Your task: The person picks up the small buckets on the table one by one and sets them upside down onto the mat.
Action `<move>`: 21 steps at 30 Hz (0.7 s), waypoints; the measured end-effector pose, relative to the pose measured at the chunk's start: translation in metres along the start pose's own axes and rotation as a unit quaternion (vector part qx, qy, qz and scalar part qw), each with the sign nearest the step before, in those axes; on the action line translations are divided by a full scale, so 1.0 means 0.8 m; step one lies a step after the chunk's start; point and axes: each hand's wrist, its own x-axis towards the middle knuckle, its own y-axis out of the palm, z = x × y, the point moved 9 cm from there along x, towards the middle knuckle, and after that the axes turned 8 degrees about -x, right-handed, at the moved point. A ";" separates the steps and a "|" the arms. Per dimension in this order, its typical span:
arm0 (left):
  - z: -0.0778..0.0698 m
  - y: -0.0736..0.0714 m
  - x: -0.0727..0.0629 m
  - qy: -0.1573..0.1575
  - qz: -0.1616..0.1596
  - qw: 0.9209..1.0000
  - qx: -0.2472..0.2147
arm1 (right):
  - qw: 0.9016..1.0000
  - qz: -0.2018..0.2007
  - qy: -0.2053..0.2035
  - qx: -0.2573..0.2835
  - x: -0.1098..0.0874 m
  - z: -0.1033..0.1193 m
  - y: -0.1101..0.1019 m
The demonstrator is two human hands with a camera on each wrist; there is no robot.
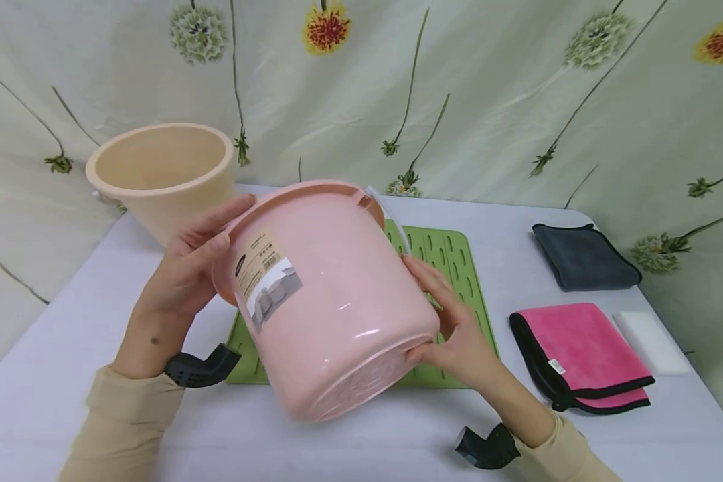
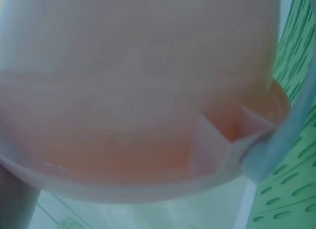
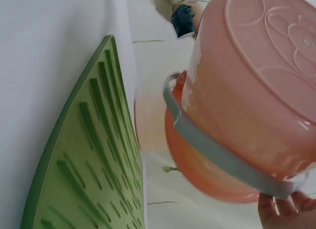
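Observation:
A glossy pink plastic bucket [image 1: 337, 288] is tilted above the table, its mouth toward the upper left and its base toward the lower right. My left hand [image 1: 189, 268] grips its rim, thumb on the outer side near a paper label [image 1: 268, 278]. With my right hand [image 1: 448, 321] I hold the base end, thumb at the bottom edge and fingers along the side. The pale carrying handle [image 3: 222, 155] hangs across the bucket in the right wrist view, close to my right fingertips [image 3: 286, 204]. In the left wrist view the bucket's side [image 2: 138, 91] fills most of the picture.
Under the bucket lies a green slotted mat [image 1: 458, 268]. A cream bucket [image 1: 175, 194] stands behind on the left. On the right are a folded dark cloth [image 1: 584, 258], a folded pink cloth [image 1: 584, 348] and a white block [image 1: 651, 341]. A flowered curtain [image 1: 488, 100] hangs behind the table.

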 end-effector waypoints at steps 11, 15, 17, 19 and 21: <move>0.038 0.000 0.005 -0.087 -0.006 0.963 0.255 | 0.984 -0.101 0.095 0.114 -0.010 -0.009 -0.027; 0.055 0.023 0.005 -0.105 0.064 0.924 0.363 | 0.974 -0.111 0.113 0.163 -0.008 -0.010 -0.032; 0.063 0.032 0.007 -0.112 0.077 0.915 0.380 | 0.966 -0.107 0.137 0.192 -0.009 -0.014 -0.030; 0.068 0.040 0.010 -0.112 0.077 0.917 0.375 | 0.956 -0.108 0.162 0.218 -0.010 -0.019 -0.027; 0.073 0.045 0.013 -0.109 0.079 0.917 0.376 | 0.952 -0.115 0.171 0.226 -0.011 -0.021 -0.027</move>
